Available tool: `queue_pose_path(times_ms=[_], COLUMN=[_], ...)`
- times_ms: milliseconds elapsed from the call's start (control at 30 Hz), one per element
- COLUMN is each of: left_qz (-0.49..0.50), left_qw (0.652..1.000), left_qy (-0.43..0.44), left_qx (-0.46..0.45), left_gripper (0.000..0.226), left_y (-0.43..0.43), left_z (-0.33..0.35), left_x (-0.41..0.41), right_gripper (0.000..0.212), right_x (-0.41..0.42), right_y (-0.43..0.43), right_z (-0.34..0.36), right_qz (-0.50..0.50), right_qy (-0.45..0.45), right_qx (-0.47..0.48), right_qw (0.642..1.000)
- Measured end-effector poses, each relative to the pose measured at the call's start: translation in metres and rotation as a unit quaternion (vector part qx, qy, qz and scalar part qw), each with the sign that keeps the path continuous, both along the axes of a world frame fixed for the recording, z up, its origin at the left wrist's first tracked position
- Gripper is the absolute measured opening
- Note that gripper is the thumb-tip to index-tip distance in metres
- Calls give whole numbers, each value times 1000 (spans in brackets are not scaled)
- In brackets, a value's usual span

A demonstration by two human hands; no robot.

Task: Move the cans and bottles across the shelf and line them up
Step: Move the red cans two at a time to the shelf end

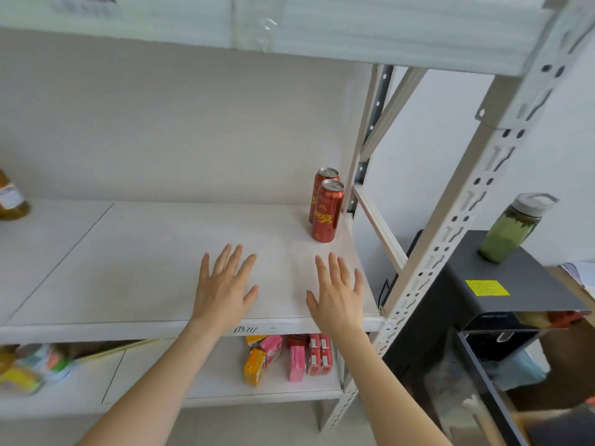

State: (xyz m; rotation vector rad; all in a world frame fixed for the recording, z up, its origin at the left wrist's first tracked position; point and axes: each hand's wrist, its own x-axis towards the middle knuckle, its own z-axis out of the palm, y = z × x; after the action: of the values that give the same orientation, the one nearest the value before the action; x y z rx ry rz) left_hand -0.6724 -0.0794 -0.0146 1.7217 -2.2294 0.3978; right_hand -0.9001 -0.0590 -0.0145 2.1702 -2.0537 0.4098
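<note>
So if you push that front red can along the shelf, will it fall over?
Probably, if pushed near its top: the front red can is tall and slim, so it looks tippy. Pushed low, it would likely slide, since the shelf looks smooth. On its side, being round, it would probably roll.

**What the view withholds**

The left edge cuts off a bottle (pixel 11 199), and we find its label blurred. The rear can (pixel 327 173) stands largely behind the front can (pixel 327 214), so we see only its top and a strip of its side. The print on both is too small for us to read. The shelf (pixel 128 329) lip hides the tops of the cartons (pixel 296 362) below. We cannot identify the blurred packets (pixel 32 371) at lower left, nor read the yellow label (pixel 487 287) on the black box (pixel 521 272). Both forearms (pixel 154 381) run out at the bottom edge.
</note>
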Motion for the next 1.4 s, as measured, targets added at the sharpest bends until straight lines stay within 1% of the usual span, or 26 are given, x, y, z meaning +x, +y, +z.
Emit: queue_pose_path(times_ms=[233, 433, 533, 600, 700, 767, 967, 1133, 1233, 1333, 1400], left_qz=[57, 101, 110, 111, 105, 104, 115, 127, 128, 129, 125], left_qw=[998, 995, 993, 993, 993, 992, 991, 990, 990, 990, 990], left_qy=[-15, -21, -31, -38, -61, -69, -58, -43, -41, -44, -42], left_qx=[-1, 0, 1, 2, 0, -7, -28, -30, -33, -37, -43], left_gripper=[63, 64, 65, 66, 69, 71, 70, 70, 70, 69, 68], left_y=[67, 107, 122, 131, 141, 146, 159, 160, 156, 148, 143], left_z=[4, 11, 13, 15, 22, 28, 35, 32, 29, 29, 32], left_x=[64, 146, 195, 230, 285, 321, 414, 477, 515, 553, 577], right_gripper=[69, 70, 71, 75, 82, 83, 80, 85, 81, 64, 65], right_x=[62, 143, 192, 227, 285, 324, 424, 491, 531, 570, 595], right_y=[42, 70, 83, 90, 96, 101, 108, 104, 96, 85, 77], right_z=[8, 14, 15, 15, 13, 16, 24, 29, 28, 24, 23], right_qz=[63, 89, 95, 89, 82, 88, 106, 127, 126, 118, 113], right_qy=[22, 24, 26, 31, 7, -3, -5, -13, -14, -20, -40], right_qx=[22, 4, 13, 5, -22, -39, -35, -57, -41, -37, -25], right_qw=[998, 996, 995, 995, 996, 995, 994, 990, 991, 992, 993])
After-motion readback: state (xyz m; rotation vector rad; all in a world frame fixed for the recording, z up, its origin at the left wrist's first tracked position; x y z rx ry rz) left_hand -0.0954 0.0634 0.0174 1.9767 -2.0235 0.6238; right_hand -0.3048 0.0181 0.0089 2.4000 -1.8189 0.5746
